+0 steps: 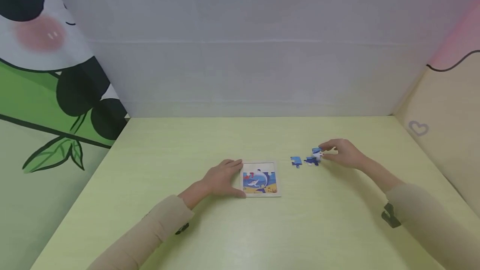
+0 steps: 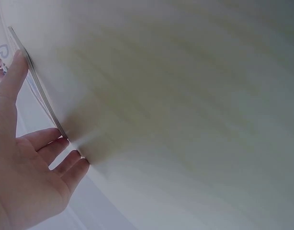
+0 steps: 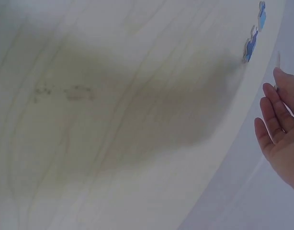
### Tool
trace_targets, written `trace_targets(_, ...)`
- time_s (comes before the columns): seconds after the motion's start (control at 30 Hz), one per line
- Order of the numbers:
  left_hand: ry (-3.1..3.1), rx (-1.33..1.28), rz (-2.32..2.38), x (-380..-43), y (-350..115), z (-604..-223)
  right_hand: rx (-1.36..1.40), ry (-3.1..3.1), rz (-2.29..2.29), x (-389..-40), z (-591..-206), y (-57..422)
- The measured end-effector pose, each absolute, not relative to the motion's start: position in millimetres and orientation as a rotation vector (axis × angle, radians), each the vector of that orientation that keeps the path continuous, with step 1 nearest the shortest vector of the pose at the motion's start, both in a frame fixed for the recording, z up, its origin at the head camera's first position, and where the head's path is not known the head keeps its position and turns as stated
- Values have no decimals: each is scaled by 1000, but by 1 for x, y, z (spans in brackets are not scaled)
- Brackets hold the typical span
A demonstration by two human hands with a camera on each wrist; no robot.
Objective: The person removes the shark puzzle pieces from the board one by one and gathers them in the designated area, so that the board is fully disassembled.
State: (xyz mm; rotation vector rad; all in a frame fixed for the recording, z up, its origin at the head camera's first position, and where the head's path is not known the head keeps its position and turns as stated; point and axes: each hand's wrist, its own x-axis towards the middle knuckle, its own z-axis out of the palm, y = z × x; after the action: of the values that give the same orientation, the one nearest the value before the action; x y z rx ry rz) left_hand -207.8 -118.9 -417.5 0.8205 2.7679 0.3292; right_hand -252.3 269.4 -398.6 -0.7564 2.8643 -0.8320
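A small square jigsaw puzzle in a white frame (image 1: 278, 178) lies on the table, with dolphin-picture pieces across its lower part and a pale bare strip along its top. My left hand (image 1: 224, 179) rests against the frame's left side, thumb near the lower corner and fingers near the upper one. In the left wrist view, the fingertips (image 2: 61, 136) touch its thin edge. To the right, my right hand (image 1: 346, 153) pinches a blue-and-white puzzle piece (image 1: 317, 153) between thumb and finger, above the table. In the right wrist view that piece (image 3: 278, 60) shows almost edge-on.
Two loose pieces lie between the frame and my right hand: a blue one (image 1: 296, 161) and a darker blue one (image 1: 311, 161), partly under the held piece. The pale yellow table (image 1: 187, 141) meets a grey back wall (image 1: 240, 74). Printed side panels stand left and right.
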Motion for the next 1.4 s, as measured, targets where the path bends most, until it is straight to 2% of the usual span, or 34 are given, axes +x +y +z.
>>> trace_targets(0.47,2781,785,312,-217,-114,-419,-698,2859,-815,-263,-417,305)
trace_targets(1.4,2755,780,356,-215,-115,-416,-691,2792,-894,-263,-419,308)
